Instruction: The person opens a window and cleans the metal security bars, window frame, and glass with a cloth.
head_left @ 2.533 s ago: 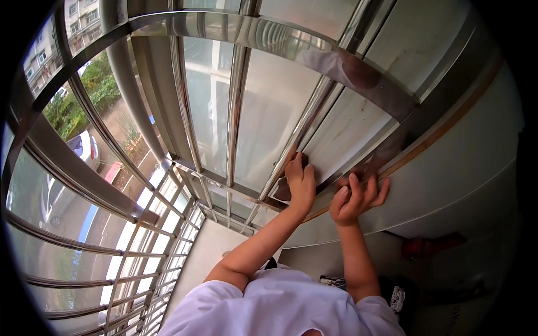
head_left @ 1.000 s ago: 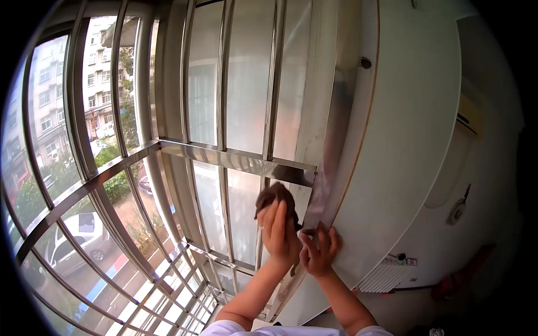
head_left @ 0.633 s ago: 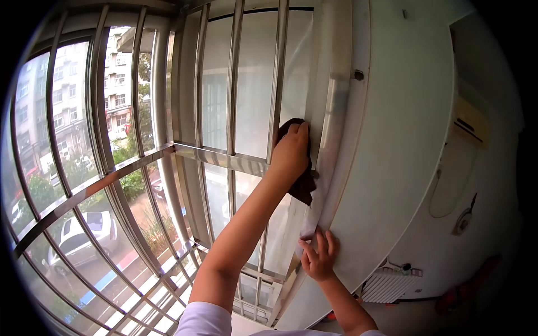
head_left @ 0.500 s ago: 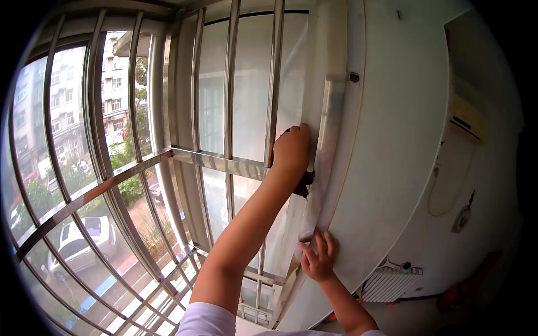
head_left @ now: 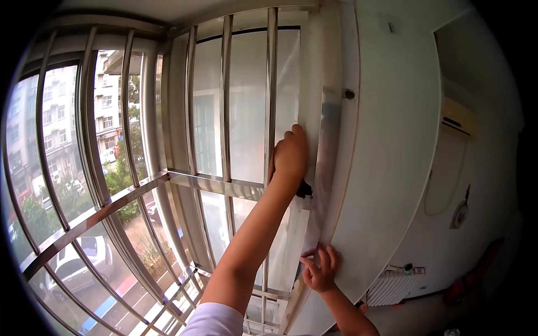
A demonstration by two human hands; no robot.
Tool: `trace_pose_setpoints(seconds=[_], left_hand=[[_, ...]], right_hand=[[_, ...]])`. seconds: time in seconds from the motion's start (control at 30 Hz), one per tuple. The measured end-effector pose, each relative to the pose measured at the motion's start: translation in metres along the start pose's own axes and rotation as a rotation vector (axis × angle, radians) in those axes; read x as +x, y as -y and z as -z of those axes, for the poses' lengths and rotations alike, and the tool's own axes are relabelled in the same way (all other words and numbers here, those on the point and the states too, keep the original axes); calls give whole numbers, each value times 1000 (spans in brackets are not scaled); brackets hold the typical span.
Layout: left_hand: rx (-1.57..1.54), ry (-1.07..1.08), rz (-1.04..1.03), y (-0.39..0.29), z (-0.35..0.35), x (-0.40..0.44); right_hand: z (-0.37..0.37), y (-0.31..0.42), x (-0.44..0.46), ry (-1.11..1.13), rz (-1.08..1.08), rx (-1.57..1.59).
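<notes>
My left hand (head_left: 290, 159) reaches past the metal bars (head_left: 271, 101) to the window frame's upright edge. Its fingers are curled over a dark cloth (head_left: 304, 189), whose lower end hangs out below the palm. Beside the hand is a pale glass pane (head_left: 246, 112). Lower down, my right hand (head_left: 321, 270) rests with fingers apart against the frame edge (head_left: 325, 218) and the white wall panel. It holds nothing that I can see.
A metal crossbar (head_left: 238, 189) joins the bars near my left forearm. More bars on the left front a view of a white car (head_left: 84, 255) and buildings. A white radiator (head_left: 389, 288) and an air conditioner (head_left: 460, 116) are in the room at right.
The view has tilted up a little, so the bars and frame sit lower. My left hand with the cloth has slid up along the frame. My right hand stays about in place.
</notes>
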State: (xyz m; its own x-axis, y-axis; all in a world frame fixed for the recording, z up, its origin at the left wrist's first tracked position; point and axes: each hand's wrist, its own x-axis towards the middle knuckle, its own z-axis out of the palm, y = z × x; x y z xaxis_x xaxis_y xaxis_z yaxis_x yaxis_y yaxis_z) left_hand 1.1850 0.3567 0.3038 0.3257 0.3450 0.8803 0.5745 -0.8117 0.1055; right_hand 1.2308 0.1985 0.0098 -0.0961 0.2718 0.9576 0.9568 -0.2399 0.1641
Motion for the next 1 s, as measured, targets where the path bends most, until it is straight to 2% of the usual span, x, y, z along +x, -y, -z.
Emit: trace_pose_setpoints(seconds=[0.1, 0.13, 0.23, 0.4, 0.7, 0.8, 0.87, 1.0], left_hand=[[-332, -39, 80, 1, 4, 1], [-336, -40, 77, 2, 3, 4], [-475, -309, 34, 5, -3, 26], [-535, -409, 70, -4, 17, 77], [-572, -708, 7, -14, 50, 192], [-526, -685, 74, -20, 73, 217], [-499, -743, 13, -19, 77, 237], [-504, -693, -16, -15, 77, 243]], right_hand=[[-1, 1, -2, 14, -4, -4], [-1, 0, -2, 29, 3, 4], [-2, 0, -4, 31, 0, 8], [-1, 0, -2, -6, 8, 36], [-4, -1, -5, -15, -17, -9], [-4, -1, -6, -24, -15, -17], [-2, -1, -6, 6, -40, -18], [2, 1, -11, 61, -41, -24]])
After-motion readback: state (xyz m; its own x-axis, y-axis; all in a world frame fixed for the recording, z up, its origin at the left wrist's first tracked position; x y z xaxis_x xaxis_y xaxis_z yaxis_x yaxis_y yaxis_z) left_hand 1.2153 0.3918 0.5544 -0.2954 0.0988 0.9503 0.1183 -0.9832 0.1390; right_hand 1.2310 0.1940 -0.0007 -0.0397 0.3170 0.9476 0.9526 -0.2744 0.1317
